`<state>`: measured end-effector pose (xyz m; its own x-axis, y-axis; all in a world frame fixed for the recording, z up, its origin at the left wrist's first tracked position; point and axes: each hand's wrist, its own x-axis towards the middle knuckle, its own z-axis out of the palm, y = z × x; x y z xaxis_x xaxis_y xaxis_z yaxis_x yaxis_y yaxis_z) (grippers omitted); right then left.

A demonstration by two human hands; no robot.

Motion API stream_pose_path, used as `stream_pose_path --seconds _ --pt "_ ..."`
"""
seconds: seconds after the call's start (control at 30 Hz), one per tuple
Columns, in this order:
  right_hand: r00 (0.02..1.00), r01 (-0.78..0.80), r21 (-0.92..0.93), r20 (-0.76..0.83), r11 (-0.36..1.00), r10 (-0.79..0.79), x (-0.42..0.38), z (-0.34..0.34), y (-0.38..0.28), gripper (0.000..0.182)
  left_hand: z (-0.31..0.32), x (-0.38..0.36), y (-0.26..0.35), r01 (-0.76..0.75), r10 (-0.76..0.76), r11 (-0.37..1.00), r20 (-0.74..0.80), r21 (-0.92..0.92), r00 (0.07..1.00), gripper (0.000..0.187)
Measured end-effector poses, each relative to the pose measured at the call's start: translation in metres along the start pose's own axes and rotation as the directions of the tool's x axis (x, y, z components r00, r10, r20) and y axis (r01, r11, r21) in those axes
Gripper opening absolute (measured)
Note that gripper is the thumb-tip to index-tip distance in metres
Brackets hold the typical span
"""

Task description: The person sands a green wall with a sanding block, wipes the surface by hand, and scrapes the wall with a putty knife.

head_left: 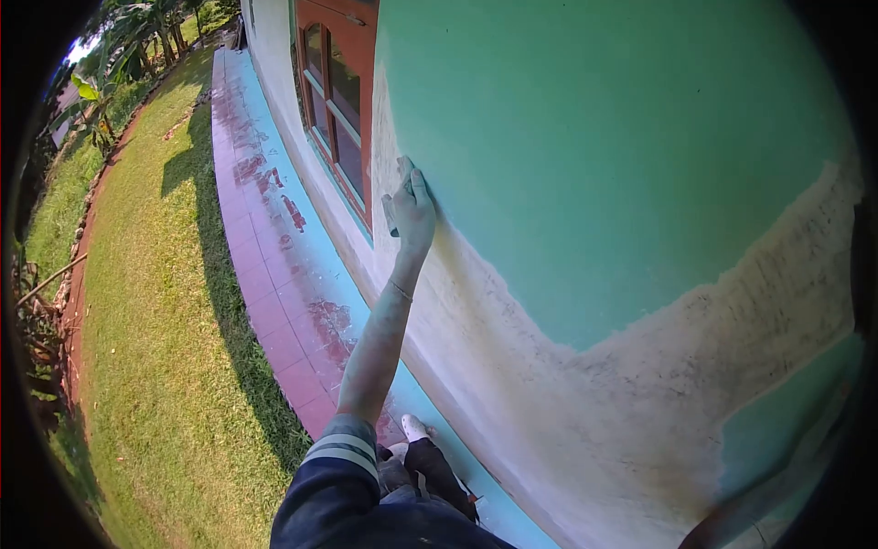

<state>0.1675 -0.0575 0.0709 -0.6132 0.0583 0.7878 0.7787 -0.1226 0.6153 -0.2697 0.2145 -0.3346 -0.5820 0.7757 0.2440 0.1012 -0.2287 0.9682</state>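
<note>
My left hand is stretched out to the wall, with the fingers closed round a small, flat, greyish piece. The piece sticks out at the left side of the hand, and I cannot tell what kind of thing it is. The hand is at the boundary between the green paint and a pale, bare strip beside the window frame. At the lower right edge, part of my right forearm shows dimly against the wall; the hand itself is outside the picture.
A brown-framed window with glass panes is just left of my left hand. Below runs a tiled walkway with worn red patches and a light-blue strip along the wall. My shoe stands there. Grass borders the walkway.
</note>
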Motion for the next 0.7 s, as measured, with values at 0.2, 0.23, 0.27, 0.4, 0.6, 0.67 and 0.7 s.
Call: stream_pose_path --seconds 0.2,0.23,0.27,0.4,0.6,0.67,0.7 --pt "1.0 -0.01 0.009 -0.006 1.0 0.01 0.0 -0.002 0.006 0.063 -0.003 -0.025 0.01 -0.179 0.18 0.983 -0.035 0.025 0.983 0.049" --pt "1.0 -0.009 0.009 -0.007 1.0 0.009 -0.001 -0.002 0.007 0.063 0.004 -0.065 -0.005 -0.199 0.201 0.976 -0.01 0.087 0.98 0.05" --pt "1.0 -0.013 0.009 -0.005 1.0 0.013 -0.002 -0.001 0.008 0.063 0.008 -0.102 -0.018 -0.187 0.175 0.97 0.086 0.154 0.981 0.051" --pt "1.0 -0.008 0.007 -0.005 1.0 0.008 -0.005 0.0 0.007 0.063 0.011 -0.062 -0.001 -0.212 0.225 0.947 -0.024 0.24 0.974 0.05" --pt "1.0 -0.002 0.007 -0.004 1.0 0.002 -0.003 -0.004 0.01 0.063 -0.01 0.016 0.034 -0.044 0.042 0.997 -0.03 -0.056 0.999 0.048" --pt "1.0 0.006 0.001 -0.006 1.0 -0.006 -0.003 -0.005 0.012 0.063 0.011 -0.051 0.015 -0.183 0.183 0.983 -0.064 0.007 0.981 0.05" --pt "1.0 0.004 -0.002 -0.003 1.0 -0.004 -0.004 -0.005 0.013 0.063 0.011 -0.09 0.009 -0.215 0.214 0.968 0.022 0.13 0.977 0.049"
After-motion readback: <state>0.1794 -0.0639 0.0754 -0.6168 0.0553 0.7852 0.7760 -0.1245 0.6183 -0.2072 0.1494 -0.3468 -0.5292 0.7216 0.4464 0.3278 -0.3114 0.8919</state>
